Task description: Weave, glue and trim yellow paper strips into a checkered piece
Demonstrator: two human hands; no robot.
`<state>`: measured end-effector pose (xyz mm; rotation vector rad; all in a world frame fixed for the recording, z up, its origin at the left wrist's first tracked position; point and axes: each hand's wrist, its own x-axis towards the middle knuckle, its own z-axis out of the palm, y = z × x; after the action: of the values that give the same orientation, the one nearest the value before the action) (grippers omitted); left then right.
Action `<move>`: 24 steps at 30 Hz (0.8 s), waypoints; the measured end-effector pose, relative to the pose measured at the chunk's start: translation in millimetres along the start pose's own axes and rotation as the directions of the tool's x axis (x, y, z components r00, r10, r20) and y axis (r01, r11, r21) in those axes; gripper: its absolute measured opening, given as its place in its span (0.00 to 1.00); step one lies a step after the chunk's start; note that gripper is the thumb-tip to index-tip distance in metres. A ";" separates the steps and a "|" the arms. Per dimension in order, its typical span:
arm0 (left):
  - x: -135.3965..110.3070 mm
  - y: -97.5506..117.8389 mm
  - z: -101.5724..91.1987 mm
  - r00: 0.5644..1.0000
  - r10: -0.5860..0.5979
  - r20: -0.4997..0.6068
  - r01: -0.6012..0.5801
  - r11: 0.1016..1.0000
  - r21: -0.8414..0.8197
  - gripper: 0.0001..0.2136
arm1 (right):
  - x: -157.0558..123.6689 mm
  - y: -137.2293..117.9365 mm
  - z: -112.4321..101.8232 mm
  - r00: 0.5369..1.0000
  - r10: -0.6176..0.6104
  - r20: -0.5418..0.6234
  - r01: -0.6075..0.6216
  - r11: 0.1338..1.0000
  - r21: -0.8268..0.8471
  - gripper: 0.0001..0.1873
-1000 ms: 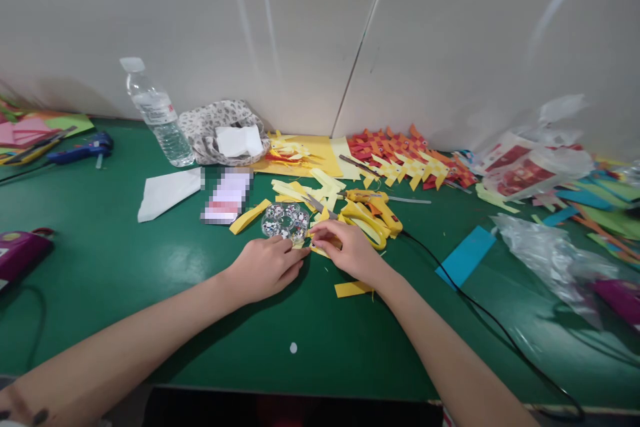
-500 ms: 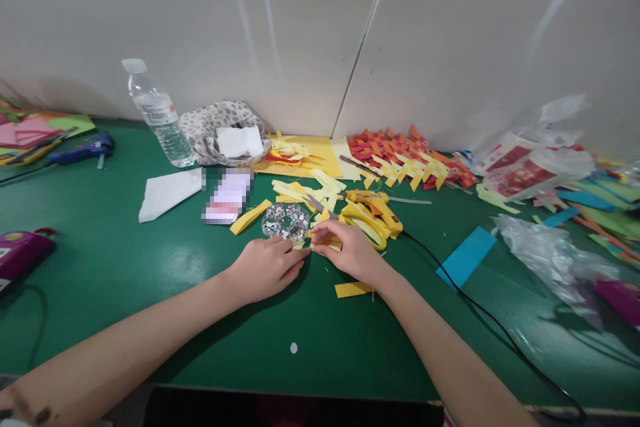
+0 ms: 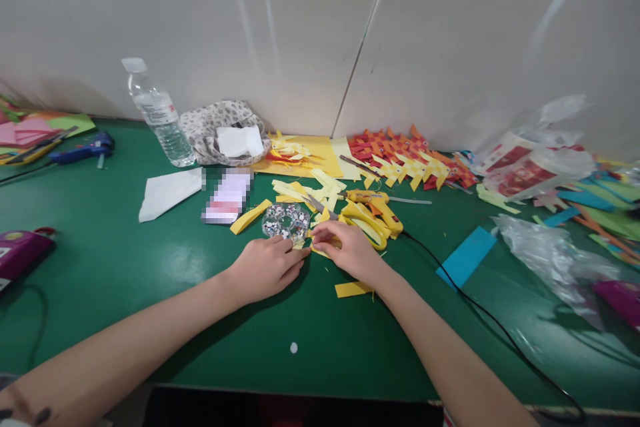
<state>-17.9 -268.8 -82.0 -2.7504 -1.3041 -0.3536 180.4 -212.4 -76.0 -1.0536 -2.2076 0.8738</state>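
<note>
My left hand (image 3: pixel 270 270) rests low on the table, its index finger stretched to the right and its fingertips pressed on a small pale yellow paper piece (image 3: pixel 299 245), mostly hidden below them. Close beside it, my right hand (image 3: pixel 347 252) is closed in a pinch; whatever its fingertips hold is too small or hidden to make out. Just beyond my fingers lies a round clear compartment case (image 3: pixel 286 221) of googly eyes. Yellow-handled scissors (image 3: pixel 363 221) and a yellow glue gun (image 3: pixel 375 203) lie past my right hand, among yellow paper strips (image 3: pixel 325 187).
Behind stand a water bottle (image 3: pixel 160 113) and a patterned cloth basket (image 3: pixel 220 133). A phone (image 3: pixel 229 197) lies at left centre. Red and yellow woven paper fish (image 3: pixel 400 157) line the wall. A black cord (image 3: pixel 480 307) crosses the right side, near a blue paper strip (image 3: pixel 467 257) and plastic bag (image 3: pixel 545 260).
My right thumb and index finger have drawn slightly closer together. My left hand and the things on the table look unmoved.
</note>
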 end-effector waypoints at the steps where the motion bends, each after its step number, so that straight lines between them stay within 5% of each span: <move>1: 0.0 -0.1 0.2 1.000 0.000 -0.003 0.000 1.000 0.000 0.15 | 0.0 0.9 0.5 1.000 -0.004 -0.010 0.004 1.000 -0.013 0.09; 11: 0.0 0.2 1.0 0.999 0.018 -0.040 -0.017 1.000 0.021 0.14 | -0.7 5.1 1.1 0.998 -0.065 -0.008 0.064 0.989 -0.134 0.09; 17: 0.4 -21.8 0.5 0.953 -0.028 -0.302 0.054 0.996 0.076 0.11 | -2.0 1.9 1.6 0.997 -0.075 -0.021 0.072 0.989 -0.131 0.09; 24: 1.7 -46.9 -1.7 0.964 0.019 -0.264 0.018 0.991 0.136 0.14 | -1.6 -6.9 -4.3 0.997 -0.028 -0.071 0.020 0.993 -0.112 0.06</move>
<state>-53.4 -238.0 -81.3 -2.4863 -1.2106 -0.5858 181.0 -215.6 -68.5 -1.0911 -2.2249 0.6975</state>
